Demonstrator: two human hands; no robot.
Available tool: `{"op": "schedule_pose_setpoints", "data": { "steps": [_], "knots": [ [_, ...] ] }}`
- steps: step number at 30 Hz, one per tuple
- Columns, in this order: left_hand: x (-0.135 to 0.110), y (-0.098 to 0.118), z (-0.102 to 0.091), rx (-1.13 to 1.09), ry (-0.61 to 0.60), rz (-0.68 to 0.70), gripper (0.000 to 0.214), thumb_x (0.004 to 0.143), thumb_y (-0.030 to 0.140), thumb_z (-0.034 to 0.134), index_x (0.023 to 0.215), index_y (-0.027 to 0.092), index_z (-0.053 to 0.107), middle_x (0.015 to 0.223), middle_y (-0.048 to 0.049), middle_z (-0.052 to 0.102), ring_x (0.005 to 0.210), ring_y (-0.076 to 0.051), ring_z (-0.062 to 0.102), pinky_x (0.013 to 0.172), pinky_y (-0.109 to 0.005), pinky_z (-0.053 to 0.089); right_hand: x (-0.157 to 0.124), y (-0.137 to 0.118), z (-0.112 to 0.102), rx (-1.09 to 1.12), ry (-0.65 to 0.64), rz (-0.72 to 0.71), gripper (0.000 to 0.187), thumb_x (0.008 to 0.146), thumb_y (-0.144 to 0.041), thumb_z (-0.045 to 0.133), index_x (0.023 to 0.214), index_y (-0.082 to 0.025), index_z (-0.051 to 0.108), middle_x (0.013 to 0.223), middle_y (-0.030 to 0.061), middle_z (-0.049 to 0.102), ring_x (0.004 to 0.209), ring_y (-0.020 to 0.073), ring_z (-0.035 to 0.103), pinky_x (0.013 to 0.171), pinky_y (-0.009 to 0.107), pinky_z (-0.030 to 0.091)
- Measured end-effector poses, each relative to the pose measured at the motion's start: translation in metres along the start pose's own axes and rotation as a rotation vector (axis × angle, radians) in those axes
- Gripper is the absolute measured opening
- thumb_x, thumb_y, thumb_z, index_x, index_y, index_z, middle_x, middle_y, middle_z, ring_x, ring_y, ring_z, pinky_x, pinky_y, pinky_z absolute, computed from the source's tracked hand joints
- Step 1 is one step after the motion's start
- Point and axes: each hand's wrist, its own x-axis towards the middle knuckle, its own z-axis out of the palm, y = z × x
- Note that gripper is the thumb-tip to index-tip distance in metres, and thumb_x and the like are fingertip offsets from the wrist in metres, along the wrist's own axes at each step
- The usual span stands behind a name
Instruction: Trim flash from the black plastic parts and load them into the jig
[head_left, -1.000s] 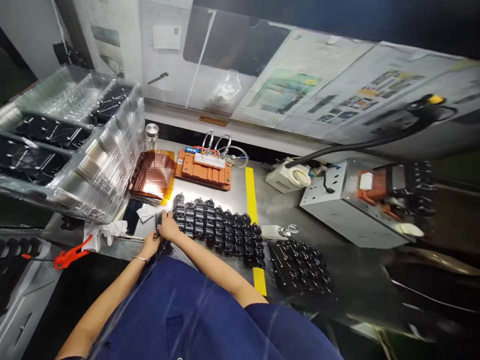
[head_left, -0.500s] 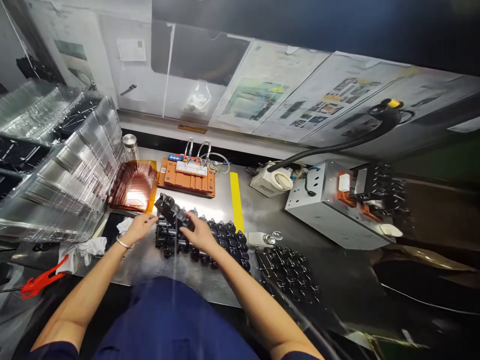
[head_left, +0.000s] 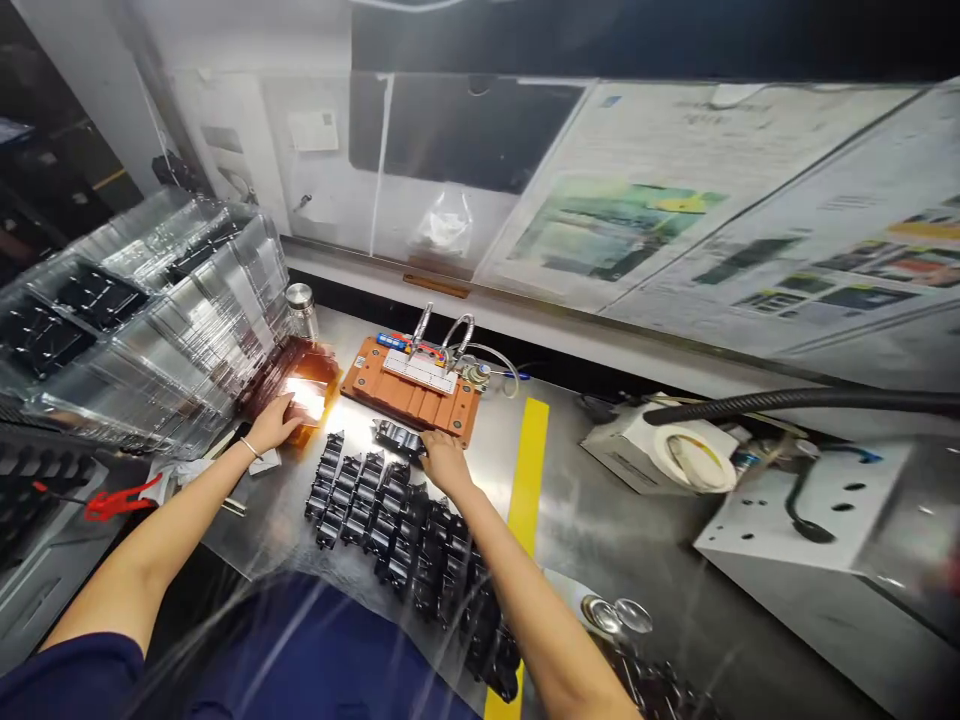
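Observation:
My right hand [head_left: 445, 464] grips one end of a black ribbed plastic part [head_left: 397, 438], held just in front of the orange fixture block [head_left: 411, 390]. On that block lies a white perforated strip [head_left: 420, 371]. My left hand [head_left: 273, 424], a light band at its wrist, has its fingers stretched out at the near edge of a stack of amber translucent film sheets [head_left: 319, 372]. Whether the fingertips touch the top sheet I cannot tell. Rows of similar black parts [head_left: 375, 505] lie on the metal bench between my arms.
Clear plastic trays [head_left: 202, 320] are stacked at the left, beside a metal-lidded jar [head_left: 301, 312]. Red-handled pliers or a similar tool [head_left: 124, 500] lies at the lower left. Yellow tape [head_left: 529, 460] crosses the bench. A white box [head_left: 637, 455] and a grey machine housing [head_left: 817, 530] stand right.
My right hand has carried the black part from above the rows to the orange block's front. My left hand has let go of it and reached to the amber sheets. The view has shifted.

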Motion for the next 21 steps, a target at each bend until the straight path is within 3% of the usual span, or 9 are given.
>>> {"op": "schedule_pose_setpoints", "data": {
  "steps": [1,3,5,7,11,14,16,18,21],
  "knots": [
    [0.002,0.016,0.006,-0.318,0.090,-0.073,0.051,0.072,0.031,0.068,0.118,0.014,0.055,0.130,-0.0182,0.055,0.125,-0.029,0.047,0.108,-0.048,0.031,0.001,-0.014,0.002,0.117,0.028,-0.013,0.044,0.080,-0.016,0.059,0.124,-0.008,0.056,0.131,0.0200,0.053,0.127,0.0316,0.044,0.107,0.045,0.031],
    [0.005,0.053,0.022,-0.570,0.130,-0.096,0.041,0.080,0.037,0.059,0.114,0.015,0.054,0.115,-0.0149,0.064,0.110,-0.023,0.060,0.098,-0.041,0.043,-0.001,-0.054,0.006,0.567,0.019,-0.065,0.049,0.079,-0.032,0.063,0.123,-0.012,0.056,0.130,0.0177,0.055,0.124,0.0298,0.048,0.105,0.046,0.035],
    [0.005,0.090,0.038,-1.150,0.087,-0.149,0.033,0.077,0.030,0.062,0.104,0.014,0.056,0.103,-0.0120,0.067,0.099,-0.020,0.065,0.095,-0.039,0.046,-0.007,-0.100,0.010,1.163,-0.123,-0.135,0.058,0.074,-0.048,0.067,0.122,-0.018,0.056,0.122,0.0137,0.062,0.113,0.0274,0.058,0.099,0.046,0.043],
    [0.002,0.121,0.049,-1.461,0.023,-0.161,0.025,0.076,0.024,0.062,0.098,0.014,0.056,0.093,-0.0085,0.068,0.089,-0.018,0.067,0.090,-0.036,0.048,-0.016,-0.139,0.014,1.575,-0.279,-0.153,0.061,0.072,-0.057,0.066,0.118,-0.019,0.058,0.113,0.0116,0.067,0.105,0.0260,0.062,0.095,0.045,0.046],
    [-0.002,0.149,0.048,-1.666,-0.019,-0.177,0.019,0.075,0.018,0.059,0.093,0.013,0.057,0.085,-0.0065,0.068,0.078,-0.015,0.068,0.081,-0.032,0.050,-0.036,-0.183,0.022,1.808,-0.303,0.004,0.050,0.071,-0.054,0.070,0.104,-0.017,0.064,0.102,0.0117,0.071,0.103,0.0263,0.063,0.095,0.042,0.047],
    [-0.002,0.149,0.039,-1.634,0.041,-0.114,0.020,0.076,0.023,0.059,0.093,0.014,0.056,0.084,-0.0063,0.067,0.076,-0.015,0.067,0.079,-0.031,0.050,-0.049,-0.202,0.029,1.815,-0.300,0.086,0.052,0.070,-0.054,0.070,0.107,-0.018,0.064,0.107,0.0122,0.069,0.108,0.0283,0.061,0.095,0.044,0.046],
    [-0.005,0.144,0.037,-1.454,0.100,-0.001,0.024,0.078,0.029,0.059,0.096,0.014,0.056,0.084,-0.0070,0.067,0.076,-0.016,0.067,0.077,-0.033,0.051,-0.059,-0.215,0.036,1.827,-0.321,0.093,0.054,0.072,-0.056,0.067,0.112,-0.019,0.062,0.113,0.0119,0.067,0.111,0.0292,0.059,0.096,0.046,0.046],
    [-0.008,0.136,0.037,-1.105,0.098,0.190,0.025,0.081,0.032,0.057,0.099,0.015,0.059,0.088,-0.0093,0.068,0.082,-0.019,0.067,0.079,-0.035,0.051,-0.067,-0.228,0.045,1.830,-0.347,0.065,0.055,0.074,-0.058,0.063,0.115,-0.021,0.061,0.118,0.0115,0.065,0.113,0.0298,0.058,0.095,0.047,0.046],
    [-0.008,0.106,0.032,-0.404,-0.074,0.509,0.024,0.083,0.026,0.054,0.104,0.018,0.063,0.109,-0.0123,0.067,0.107,-0.023,0.061,0.095,-0.039,0.045,-0.073,-0.235,0.061,1.679,-0.416,-0.009,0.054,0.077,-0.057,0.060,0.118,-0.022,0.060,0.123,0.0114,0.062,0.116,0.0295,0.055,0.098,0.048,0.044]
  ]
}}
